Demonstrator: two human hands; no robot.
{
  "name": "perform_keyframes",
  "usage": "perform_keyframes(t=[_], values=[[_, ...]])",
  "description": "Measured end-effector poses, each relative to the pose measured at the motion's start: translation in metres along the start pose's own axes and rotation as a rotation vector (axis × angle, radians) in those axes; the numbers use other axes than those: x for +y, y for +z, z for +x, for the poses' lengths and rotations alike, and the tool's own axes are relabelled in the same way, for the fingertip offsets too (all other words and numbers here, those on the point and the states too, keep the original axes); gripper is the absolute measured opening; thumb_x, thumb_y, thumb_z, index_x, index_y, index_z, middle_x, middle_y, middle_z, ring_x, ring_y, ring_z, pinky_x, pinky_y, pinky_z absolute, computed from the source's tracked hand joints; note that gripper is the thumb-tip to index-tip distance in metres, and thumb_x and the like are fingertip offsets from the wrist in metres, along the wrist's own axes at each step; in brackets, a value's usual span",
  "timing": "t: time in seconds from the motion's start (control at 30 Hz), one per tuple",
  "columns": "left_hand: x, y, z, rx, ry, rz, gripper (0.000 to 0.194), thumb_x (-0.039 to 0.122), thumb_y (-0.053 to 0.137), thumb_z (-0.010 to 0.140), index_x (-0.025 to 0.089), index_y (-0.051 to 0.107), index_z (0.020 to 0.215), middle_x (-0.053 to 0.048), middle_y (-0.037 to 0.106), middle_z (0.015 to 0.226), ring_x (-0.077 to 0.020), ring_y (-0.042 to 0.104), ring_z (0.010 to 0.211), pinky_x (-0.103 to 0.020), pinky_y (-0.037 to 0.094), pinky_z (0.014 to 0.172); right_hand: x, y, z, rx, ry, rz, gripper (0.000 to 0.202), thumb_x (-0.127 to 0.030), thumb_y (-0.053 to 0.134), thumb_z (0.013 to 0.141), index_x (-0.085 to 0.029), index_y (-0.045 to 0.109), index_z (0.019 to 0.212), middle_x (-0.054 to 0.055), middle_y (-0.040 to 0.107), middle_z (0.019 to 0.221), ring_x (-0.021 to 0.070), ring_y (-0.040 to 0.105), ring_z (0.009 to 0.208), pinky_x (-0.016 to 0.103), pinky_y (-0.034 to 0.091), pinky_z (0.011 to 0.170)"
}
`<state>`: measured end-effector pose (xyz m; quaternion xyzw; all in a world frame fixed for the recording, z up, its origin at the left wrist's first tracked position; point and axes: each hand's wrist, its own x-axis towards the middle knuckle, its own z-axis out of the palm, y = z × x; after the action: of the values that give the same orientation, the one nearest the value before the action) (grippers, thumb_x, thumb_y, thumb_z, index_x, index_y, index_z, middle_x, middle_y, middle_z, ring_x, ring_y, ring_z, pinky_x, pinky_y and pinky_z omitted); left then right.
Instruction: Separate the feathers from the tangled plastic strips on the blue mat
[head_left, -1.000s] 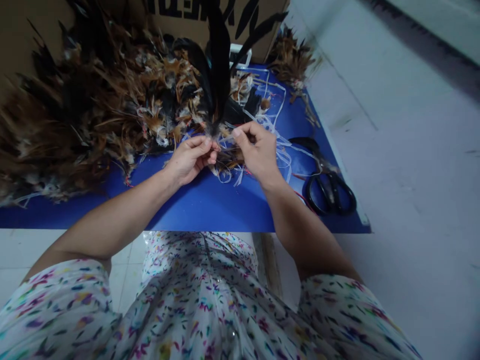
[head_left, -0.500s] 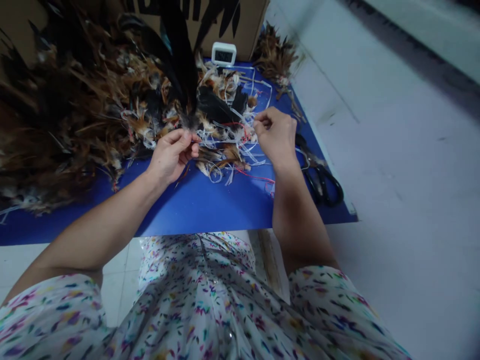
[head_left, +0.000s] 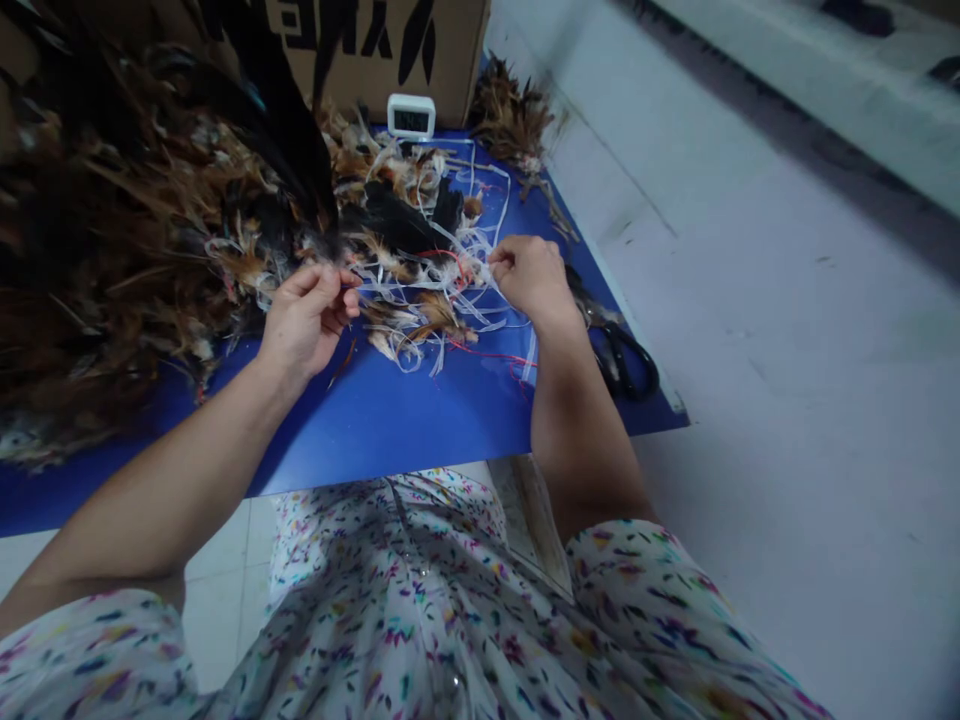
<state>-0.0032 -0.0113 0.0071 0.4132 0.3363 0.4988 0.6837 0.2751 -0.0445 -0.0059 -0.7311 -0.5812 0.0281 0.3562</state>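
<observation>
My left hand [head_left: 304,318] is closed, thumb against fingers, on the base of a bunch of long black feathers [head_left: 281,130] that rise up and to the left. My right hand [head_left: 532,280] is pinched shut at the right end of a tangle of thin white plastic strips [head_left: 480,325]; whether a strip is between its fingertips cannot be made out. Between the hands lie short brown and white feathers [head_left: 431,312], dark feathers [head_left: 397,218] and a red thread [head_left: 487,352].
A large heap of brown feathers [head_left: 97,290] covers the left of the blue table [head_left: 405,425]. Black-handled scissors [head_left: 634,360] lie by the right edge, beside the wall. Farther back are a small white digital clock [head_left: 411,117], a cardboard box [head_left: 450,60] and a brown feather bundle [head_left: 514,110].
The whole view has shifted, so the table and things on it appear farther left. Both hands keep their closed grips, and the black feathers remain in my left hand.
</observation>
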Motion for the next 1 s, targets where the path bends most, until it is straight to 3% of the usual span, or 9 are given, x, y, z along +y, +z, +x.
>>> perform_keyframes(t=[0.1, 0.2, 0.37, 0.6, 0.77, 1.0], values=[[0.002, 0.001, 0.0, 0.02, -0.015, 0.023, 0.027, 0.016, 0.065, 0.091, 0.019, 0.064, 0.064, 0.003, 0.068, 0.071, -0.0037, 0.057, 0.054, -0.015, 0.049, 0.053, 0.0, 0.007, 0.0, -0.056, 0.033, -0.057, 0.012, -0.019, 0.072, 0.074, -0.022, 0.063, 0.068, 0.007, 0.065, 0.074, 0.0302, 0.065, 0.094, 0.055, 0.048, 0.097], [0.001, 0.002, 0.0, 0.029, -0.023, 0.018, 0.032, 0.014, 0.06, 0.093, 0.019, 0.065, 0.062, 0.002, 0.068, 0.07, -0.0039, 0.057, 0.053, -0.015, 0.048, 0.052, 0.002, 0.015, 0.001, -0.091, 0.053, -0.13, 0.018, -0.019, 0.071, 0.075, -0.021, 0.058, 0.063, 0.009, 0.066, 0.076, 0.0307, 0.066, 0.092, 0.055, 0.048, 0.096], [0.0, 0.003, 0.0, 0.038, -0.033, 0.015, 0.03, 0.015, 0.065, 0.09, 0.02, 0.063, 0.06, 0.002, 0.066, 0.069, -0.0047, 0.057, 0.053, -0.016, 0.048, 0.052, 0.012, 0.011, 0.009, -0.002, 0.043, 0.037, 0.021, -0.02, 0.067, 0.078, -0.022, 0.055, 0.061, 0.003, 0.059, 0.063, 0.0232, 0.062, 0.079, 0.043, 0.051, 0.086], [-0.004, -0.001, 0.001, -0.019, 0.001, -0.005, 0.026, 0.018, 0.068, 0.088, 0.017, 0.064, 0.062, 0.001, 0.065, 0.066, -0.0049, 0.056, 0.051, -0.015, 0.048, 0.05, 0.012, -0.002, 0.015, 0.12, 0.08, 0.282, 0.018, -0.026, 0.064, 0.081, -0.021, 0.056, 0.066, -0.004, 0.051, 0.061, 0.0123, 0.048, 0.063, 0.031, 0.047, 0.072], [-0.004, -0.002, 0.002, -0.019, 0.0, 0.011, 0.028, 0.02, 0.072, 0.085, 0.017, 0.06, 0.06, 0.001, 0.065, 0.068, -0.0054, 0.056, 0.052, -0.015, 0.048, 0.05, 0.01, -0.005, 0.017, 0.174, 0.092, 0.426, 0.023, -0.035, 0.06, 0.088, -0.021, 0.057, 0.07, -0.004, 0.049, 0.061, 0.011, 0.047, 0.062, 0.028, 0.046, 0.068], [-0.003, -0.003, 0.002, -0.023, 0.006, 0.014, 0.027, 0.024, 0.075, 0.083, 0.018, 0.059, 0.062, 0.001, 0.063, 0.065, -0.0057, 0.056, 0.051, -0.015, 0.048, 0.049, 0.015, -0.003, 0.023, 0.36, 0.079, 0.437, 0.033, -0.048, 0.052, 0.093, -0.02, 0.058, 0.076, -0.001, 0.057, 0.067, 0.0135, 0.055, 0.064, 0.031, 0.049, 0.067]])
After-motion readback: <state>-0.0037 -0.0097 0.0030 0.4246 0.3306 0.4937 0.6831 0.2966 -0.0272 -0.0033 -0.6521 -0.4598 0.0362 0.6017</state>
